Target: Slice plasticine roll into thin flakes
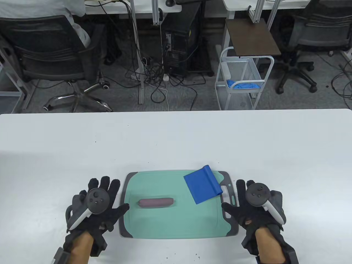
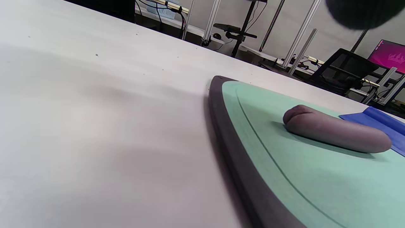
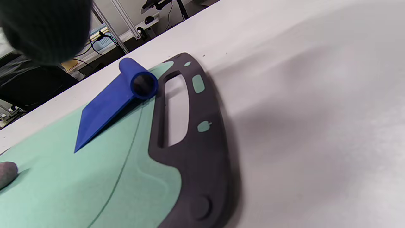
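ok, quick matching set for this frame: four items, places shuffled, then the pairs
Items:
1. plasticine roll
2. blue scraper
3. left hand
4. right hand

Places:
A. on the table right of the cutting board
B. far right corner of the board
C. on the table left of the board
D. lying across the board's middle

Pairs: 1-D, 2-B, 3-C, 4-A

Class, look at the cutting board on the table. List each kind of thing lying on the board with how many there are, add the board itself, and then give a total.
Cutting board, green with a dark rim: 1
Plasticine roll, purplish brown, whole and uncut: 1
Blue scraper with a rolled grip: 1
Total: 3
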The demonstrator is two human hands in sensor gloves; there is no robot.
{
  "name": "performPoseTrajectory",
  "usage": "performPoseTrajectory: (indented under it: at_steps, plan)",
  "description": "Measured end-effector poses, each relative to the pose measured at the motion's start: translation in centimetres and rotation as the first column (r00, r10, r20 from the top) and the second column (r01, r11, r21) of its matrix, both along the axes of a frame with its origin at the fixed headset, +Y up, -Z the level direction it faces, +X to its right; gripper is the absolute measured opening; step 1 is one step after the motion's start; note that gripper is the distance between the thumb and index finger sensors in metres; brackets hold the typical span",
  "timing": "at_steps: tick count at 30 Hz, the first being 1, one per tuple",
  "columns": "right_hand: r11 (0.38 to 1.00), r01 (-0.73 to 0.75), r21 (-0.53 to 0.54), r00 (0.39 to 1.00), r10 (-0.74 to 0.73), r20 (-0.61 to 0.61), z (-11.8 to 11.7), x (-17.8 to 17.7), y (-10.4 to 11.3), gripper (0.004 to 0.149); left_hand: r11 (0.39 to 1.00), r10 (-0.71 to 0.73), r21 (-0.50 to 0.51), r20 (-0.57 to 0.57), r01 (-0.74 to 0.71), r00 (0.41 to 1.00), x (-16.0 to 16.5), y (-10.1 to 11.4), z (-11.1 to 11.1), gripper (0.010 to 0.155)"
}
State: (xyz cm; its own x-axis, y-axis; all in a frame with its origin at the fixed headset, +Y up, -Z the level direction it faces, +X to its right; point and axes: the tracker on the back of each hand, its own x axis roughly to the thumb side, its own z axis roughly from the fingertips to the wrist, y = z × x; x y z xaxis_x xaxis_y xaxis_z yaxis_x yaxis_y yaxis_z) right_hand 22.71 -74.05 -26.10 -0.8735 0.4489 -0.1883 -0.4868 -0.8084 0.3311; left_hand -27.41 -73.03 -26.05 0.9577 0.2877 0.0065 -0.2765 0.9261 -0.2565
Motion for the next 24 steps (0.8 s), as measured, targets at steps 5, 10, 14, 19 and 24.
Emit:
performPoseTrajectory:
  at_steps: [5,10,14,19,24]
  plan:
    - [1.000,0.001,0.010,1.000,-0.001,0.001,0.0,0.0,-0.1,0.102,1.000,0.001,0.002,0.000,-0.001,1.000,0.1,0.0,0.0,0.090]
    - [1.000,-0.001,0.015,1.000,0.001,-0.001,0.0,-0.1,-0.1,0.102,1.000,0.011,0.016,0.007,-0.011,1.000,0.3,0.3,0.1,0.090]
    - [1.000,0.006,0.019,1.000,-0.006,-0.004,0.0,-0.2,-0.2,0.101,0.999,0.026,0.019,0.010,-0.026,1.000,0.5,0.4,0.1,0.089]
    - [0.999,0.018,0.051,1.000,-0.018,-0.005,0.0,-0.7,-0.2,0.101,0.999,0.043,0.010,0.028,-0.043,0.999,0.9,0.2,0.2,0.088]
    - [0.997,0.022,0.068,0.999,-0.020,-0.034,-0.5,-2.1,-0.6,0.101,0.999,0.042,0.006,0.031,-0.043,0.999,1.5,0.2,0.2,0.087]
